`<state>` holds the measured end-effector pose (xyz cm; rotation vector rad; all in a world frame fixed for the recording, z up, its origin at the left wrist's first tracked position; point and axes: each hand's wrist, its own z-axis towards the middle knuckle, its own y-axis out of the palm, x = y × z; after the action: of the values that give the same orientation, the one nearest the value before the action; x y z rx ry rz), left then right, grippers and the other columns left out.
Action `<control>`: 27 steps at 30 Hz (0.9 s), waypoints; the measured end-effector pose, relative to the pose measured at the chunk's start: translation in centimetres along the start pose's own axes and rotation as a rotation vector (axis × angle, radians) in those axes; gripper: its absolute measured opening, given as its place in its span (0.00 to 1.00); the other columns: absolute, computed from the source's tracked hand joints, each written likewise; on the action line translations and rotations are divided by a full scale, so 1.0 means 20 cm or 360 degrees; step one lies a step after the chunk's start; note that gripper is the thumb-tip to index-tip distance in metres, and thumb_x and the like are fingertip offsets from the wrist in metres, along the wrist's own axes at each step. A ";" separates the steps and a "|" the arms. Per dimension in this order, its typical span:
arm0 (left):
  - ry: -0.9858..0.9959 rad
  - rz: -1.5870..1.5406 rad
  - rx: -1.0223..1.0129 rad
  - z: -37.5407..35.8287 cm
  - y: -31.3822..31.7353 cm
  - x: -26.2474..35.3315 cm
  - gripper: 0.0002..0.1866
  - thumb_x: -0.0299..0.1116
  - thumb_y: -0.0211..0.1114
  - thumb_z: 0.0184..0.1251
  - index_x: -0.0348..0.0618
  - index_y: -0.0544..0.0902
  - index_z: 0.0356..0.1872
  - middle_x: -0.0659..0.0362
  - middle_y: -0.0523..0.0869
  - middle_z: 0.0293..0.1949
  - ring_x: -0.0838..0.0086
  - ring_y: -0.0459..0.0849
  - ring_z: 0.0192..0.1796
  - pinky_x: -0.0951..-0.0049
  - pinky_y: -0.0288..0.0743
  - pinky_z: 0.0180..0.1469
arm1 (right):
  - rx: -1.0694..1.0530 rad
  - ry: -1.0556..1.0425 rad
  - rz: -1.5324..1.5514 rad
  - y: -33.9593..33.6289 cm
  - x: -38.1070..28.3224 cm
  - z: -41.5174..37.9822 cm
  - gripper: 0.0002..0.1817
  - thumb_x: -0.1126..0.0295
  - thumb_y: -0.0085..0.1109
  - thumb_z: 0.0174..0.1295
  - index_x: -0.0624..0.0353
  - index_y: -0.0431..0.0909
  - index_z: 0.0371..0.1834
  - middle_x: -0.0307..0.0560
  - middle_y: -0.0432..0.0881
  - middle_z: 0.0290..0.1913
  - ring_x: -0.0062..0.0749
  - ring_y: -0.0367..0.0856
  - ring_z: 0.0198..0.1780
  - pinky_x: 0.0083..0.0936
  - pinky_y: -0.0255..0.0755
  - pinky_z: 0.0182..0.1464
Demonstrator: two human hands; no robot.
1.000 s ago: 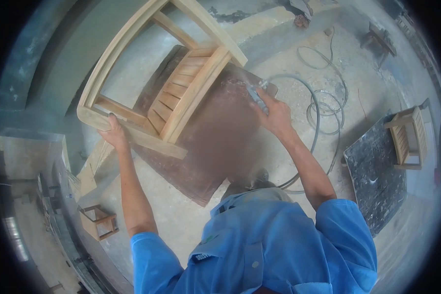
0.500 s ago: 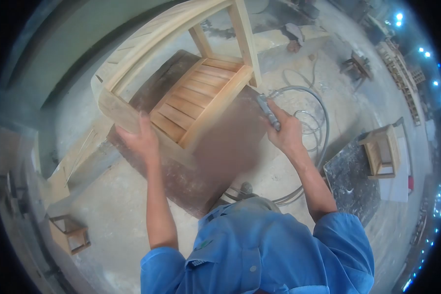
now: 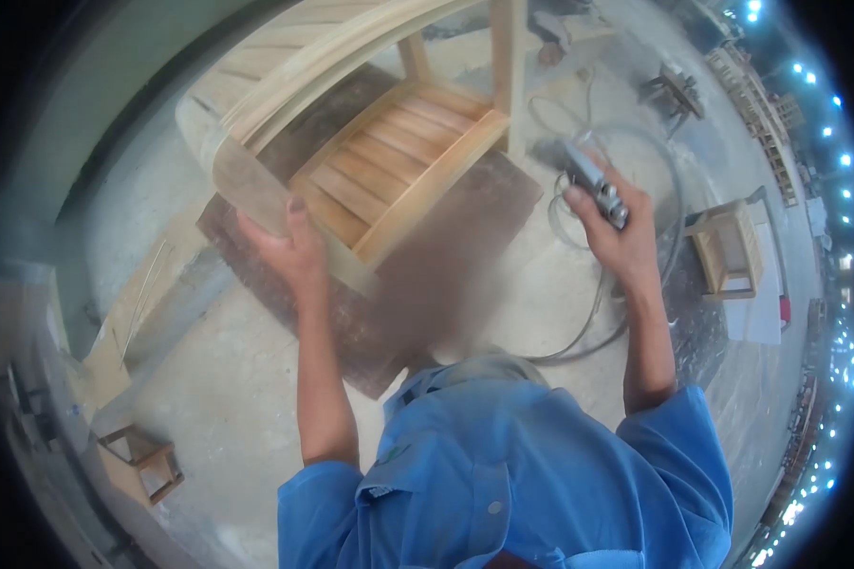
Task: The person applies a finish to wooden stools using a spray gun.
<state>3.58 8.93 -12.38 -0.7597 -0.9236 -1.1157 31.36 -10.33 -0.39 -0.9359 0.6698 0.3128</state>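
A pale wooden slatted chair (image 3: 389, 171) stands tilted across the upper middle of the view, above a dark brown board (image 3: 465, 223). My left hand (image 3: 289, 248) is closed around the chair's near wooden post, thumb on top. Out to the right, clear of the chair, my right hand (image 3: 626, 232) grips a grey metal spray gun (image 3: 593, 180), blurred by motion. Its front end points up and left, towards the chair's right side. A grey hose (image 3: 678, 199) loops behind my right hand; where it joins the tool is hidden.
Small wooden stools stand on the floor at the right (image 3: 728, 251) and lower left (image 3: 142, 465). A dark stool (image 3: 676, 95) is at the upper right. Wooden boards (image 3: 142, 313) lie at the left. Another person's hand (image 3: 550, 52) shows beyond the chair.
My right hand has moved right with the spray gun, away from the chair. My left hand stays on the chair, which appears slightly turned and shifted right in view.
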 end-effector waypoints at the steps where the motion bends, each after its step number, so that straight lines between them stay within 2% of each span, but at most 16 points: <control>1: 0.0001 -0.0002 -0.0028 -0.01 -0.02 0.00 0.39 0.47 0.67 0.68 0.31 0.61 0.69 0.43 0.73 0.62 0.59 0.73 0.63 0.64 0.63 0.66 | -0.0122 0.0053 0.0076 0.02 0.07 -0.08 0.24 0.67 0.68 0.60 0.62 0.79 0.60 0.56 0.88 0.44 0.31 0.88 0.41 0.26 0.78 0.45; 3: 0.0017 0.0021 -0.0077 -0.03 -0.07 -0.02 0.35 0.47 0.62 0.72 0.32 0.62 0.69 0.44 0.74 0.61 0.59 0.73 0.62 0.65 0.63 0.65 | -0.0359 0.0153 0.0227 0.04 0.18 -0.23 0.24 0.66 0.68 0.60 0.63 0.79 0.60 0.57 0.88 0.45 0.29 0.87 0.43 0.26 0.77 0.47; 6: 0.0055 0.0170 -0.0150 -0.05 -0.16 -0.09 0.29 0.45 0.54 0.77 0.32 0.64 0.67 0.45 0.74 0.60 0.60 0.73 0.61 0.64 0.63 0.65 | -0.0680 0.0379 0.0681 0.09 0.25 -0.33 0.25 0.65 0.68 0.60 0.64 0.79 0.59 0.56 0.88 0.46 0.32 0.87 0.44 0.26 0.77 0.49; 7: 0.0072 0.0235 -0.0170 -0.06 -0.20 -0.11 0.26 0.44 0.52 0.79 0.33 0.65 0.66 0.46 0.74 0.59 0.61 0.73 0.61 0.64 0.63 0.65 | -0.0702 0.0314 0.0757 0.11 0.28 -0.35 0.26 0.64 0.68 0.60 0.64 0.79 0.60 0.54 0.87 0.44 0.31 0.87 0.42 0.26 0.76 0.48; 10: -0.0219 0.0437 -0.0284 -0.14 -0.38 -0.19 0.22 0.41 0.48 0.81 0.33 0.68 0.63 0.47 0.75 0.58 0.63 0.73 0.60 0.66 0.64 0.63 | -0.0746 0.0098 0.0975 0.16 0.33 -0.39 0.28 0.62 0.68 0.59 0.65 0.78 0.60 0.49 0.86 0.37 0.29 0.84 0.36 0.26 0.76 0.42; 11: -0.0313 0.0396 -0.0287 -0.18 -0.43 -0.21 0.21 0.42 0.48 0.81 0.34 0.69 0.62 0.48 0.75 0.58 0.63 0.73 0.61 0.66 0.65 0.64 | -0.0718 0.0047 0.1056 0.17 0.32 -0.39 0.28 0.66 0.69 0.54 0.66 0.79 0.59 0.53 0.87 0.39 0.37 0.87 0.37 0.27 0.77 0.43; 14: -0.0533 0.0284 -0.0282 -0.29 -0.53 -0.17 0.21 0.42 0.49 0.81 0.35 0.71 0.60 0.49 0.76 0.58 0.64 0.73 0.64 0.66 0.66 0.64 | -0.0776 -0.0184 0.1202 0.15 0.33 -0.38 0.28 0.73 0.72 0.51 0.63 0.79 0.59 0.55 0.87 0.43 0.45 0.88 0.42 0.29 0.78 0.45; 16: -0.0611 0.0231 -0.0274 -0.35 -0.57 -0.09 0.21 0.43 0.50 0.80 0.35 0.72 0.61 0.49 0.76 0.59 0.64 0.73 0.65 0.66 0.68 0.64 | -0.0794 -0.0261 0.1243 0.14 0.32 -0.39 0.30 0.74 0.72 0.49 0.61 0.79 0.59 0.56 0.87 0.42 0.46 0.88 0.41 0.31 0.79 0.44; 19: -0.0740 0.0605 -0.0274 -0.29 -0.61 0.13 0.23 0.42 0.51 0.80 0.34 0.70 0.66 0.48 0.77 0.62 0.64 0.74 0.66 0.64 0.69 0.65 | -0.0660 -0.0485 0.1350 0.16 0.28 -0.42 0.32 0.73 0.75 0.46 0.57 0.79 0.60 0.56 0.87 0.42 0.46 0.88 0.39 0.32 0.80 0.41; 21: -0.0190 0.0962 -0.0202 -0.17 -0.75 0.25 0.30 0.48 0.53 0.78 0.39 0.65 0.72 0.52 0.78 0.64 0.64 0.74 0.67 0.61 0.68 0.64 | -0.0617 -0.0585 0.1394 0.13 0.26 -0.41 0.34 0.71 0.76 0.45 0.57 0.79 0.61 0.55 0.87 0.41 0.45 0.88 0.39 0.31 0.80 0.40; 23: -0.0030 0.0881 0.0038 -0.13 -0.66 0.62 0.28 0.45 0.54 0.78 0.37 0.70 0.70 0.52 0.79 0.64 0.65 0.74 0.68 0.64 0.65 0.67 | -0.0447 -0.0706 0.1469 0.13 0.21 -0.40 0.35 0.69 0.77 0.46 0.56 0.78 0.62 0.52 0.87 0.39 0.43 0.88 0.35 0.32 0.80 0.35; 25: 0.0195 0.1002 -0.0102 -0.12 -0.55 0.85 0.26 0.44 0.52 0.78 0.37 0.72 0.68 0.50 0.78 0.64 0.63 0.73 0.68 0.66 0.64 0.68 | -0.0451 -0.0692 0.1435 0.15 0.18 -0.42 0.34 0.67 0.76 0.49 0.56 0.78 0.63 0.52 0.87 0.38 0.42 0.87 0.32 0.33 0.79 0.33; 27: 0.0385 0.1142 -0.0337 -0.16 -0.43 0.91 0.24 0.42 0.51 0.79 0.37 0.73 0.68 0.49 0.78 0.65 0.60 0.72 0.69 0.66 0.62 0.70 | -0.0546 -0.0643 0.1260 0.19 0.19 -0.46 0.32 0.63 0.74 0.53 0.55 0.77 0.63 0.51 0.87 0.37 0.42 0.86 0.30 0.33 0.78 0.30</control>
<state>-0.95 -3.46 3.13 -0.9993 -0.2773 -0.6456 28.71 -15.93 -9.09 -0.8558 0.5933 1.3175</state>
